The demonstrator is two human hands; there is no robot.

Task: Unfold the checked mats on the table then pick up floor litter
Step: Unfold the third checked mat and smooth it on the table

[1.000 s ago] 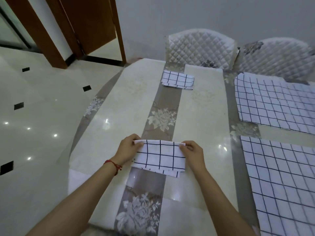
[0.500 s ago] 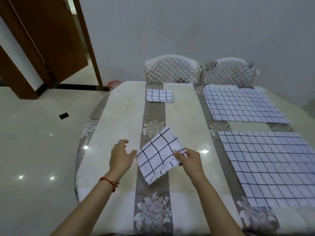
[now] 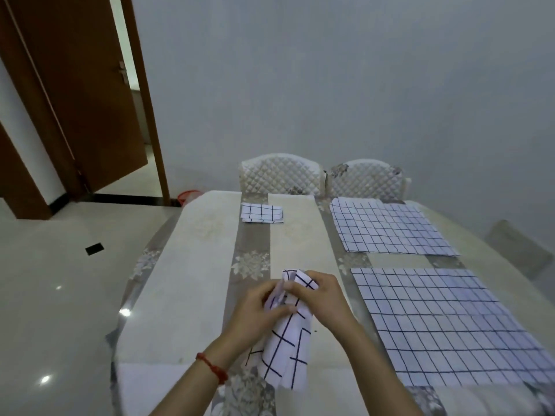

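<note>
In the head view, both hands are closed on one checked mat (image 3: 285, 352), which is lifted above the near part of the counter (image 3: 186, 283). The left hand (image 3: 258, 310) pinches the upper edge of the cloth between thumb and fingers, and the right hand (image 3: 321, 301) grips the same upper part from the other side, with its fingers curled over the fabric. The rest of the mat hangs down between the two wrists in loose folds. A red cord (image 3: 213, 367) is around the left wrist.

Another folded mat (image 3: 262, 213) lies at the far end of the counter, near two quilted chairs (image 3: 280, 175). On the right side, two mats lie flat and fully open: the far open mat (image 3: 387, 226) and the near open mat (image 3: 444, 325), close to each other but apart. A brown door (image 3: 81, 94) stands open at the left, above the shiny floor (image 3: 54, 280).
</note>
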